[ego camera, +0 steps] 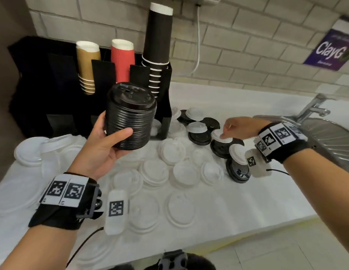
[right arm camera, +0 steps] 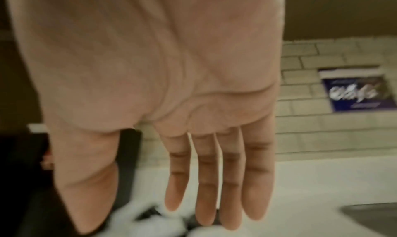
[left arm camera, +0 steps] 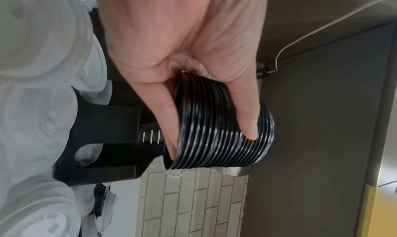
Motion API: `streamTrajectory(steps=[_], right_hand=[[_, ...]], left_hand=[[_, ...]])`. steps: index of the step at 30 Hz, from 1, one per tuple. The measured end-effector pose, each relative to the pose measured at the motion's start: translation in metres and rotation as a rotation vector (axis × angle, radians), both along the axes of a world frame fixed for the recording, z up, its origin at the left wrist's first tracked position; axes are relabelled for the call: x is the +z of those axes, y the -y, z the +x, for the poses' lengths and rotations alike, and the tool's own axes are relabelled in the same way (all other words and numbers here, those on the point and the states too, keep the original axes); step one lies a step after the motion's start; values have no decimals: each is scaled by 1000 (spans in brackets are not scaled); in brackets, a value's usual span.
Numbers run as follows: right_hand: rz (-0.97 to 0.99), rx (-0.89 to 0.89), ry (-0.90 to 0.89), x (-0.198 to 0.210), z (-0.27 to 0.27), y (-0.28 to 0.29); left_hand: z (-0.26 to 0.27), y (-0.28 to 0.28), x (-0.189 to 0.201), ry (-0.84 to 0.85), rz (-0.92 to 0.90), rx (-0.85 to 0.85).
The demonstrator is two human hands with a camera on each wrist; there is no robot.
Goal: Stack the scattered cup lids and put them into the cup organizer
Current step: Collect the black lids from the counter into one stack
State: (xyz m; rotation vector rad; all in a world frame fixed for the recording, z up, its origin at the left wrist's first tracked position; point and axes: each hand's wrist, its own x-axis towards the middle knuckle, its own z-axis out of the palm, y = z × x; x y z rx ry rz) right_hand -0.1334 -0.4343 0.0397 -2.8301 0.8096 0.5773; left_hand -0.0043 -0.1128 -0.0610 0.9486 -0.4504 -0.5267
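My left hand (ego camera: 103, 141) grips a tall stack of black lids (ego camera: 130, 117), thumb across the front, held up in front of the black cup organizer (ego camera: 53, 84). In the left wrist view the thumb and fingers of that left hand (left arm camera: 182, 45) curl round the stack of black lids (left arm camera: 219, 130), with the organizer (left arm camera: 103, 138) behind. My right hand (ego camera: 236, 126) reaches left, fingertips at a white lid (ego camera: 218, 135) lying on a black lid (ego camera: 220, 149). In the right wrist view the right hand (right arm camera: 204, 181) has straight fingers and holds nothing. Several white lids (ego camera: 154, 170) and black lids (ego camera: 199, 136) lie scattered on the counter.
The organizer holds gold cups (ego camera: 88, 63), red cups (ego camera: 123, 59) and a tall column of black cups (ego camera: 158, 36). A steel sink (ego camera: 329, 137) with a faucet (ego camera: 314, 106) sits at the right. A purple poster (ego camera: 331, 49) hangs on the brick wall.
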Motion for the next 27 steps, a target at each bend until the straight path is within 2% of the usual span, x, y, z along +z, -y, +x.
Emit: streamTrajectory(steps=[2, 4, 8, 11, 14, 18, 22, 27], right_hand=[[-121, -25, -164, -13, -16, 11], [-171, -82, -217, -25, -27, 17], [-92, -300, -194, -48, -41, 28], [-3, -383, -114, -66, -44, 27], [33, -382, -45, -79, -45, 27], [24, -371, -52, -89, -46, 29], [62, -316, -126, -84, -49, 32], [193, -152, -290, -61, -51, 31]], left_hand=[[1, 0, -2, 7, -7, -3], [2, 2, -2, 16, -9, -5], [0, 6, -1, 24, -3, -15], [-3, 7, 2, 24, 6, -14], [-5, 7, 4, 22, 12, -8], [-6, 8, 7, 19, 21, -3], [-7, 8, 8, 18, 27, 8], [-7, 9, 8, 2, 31, 3]])
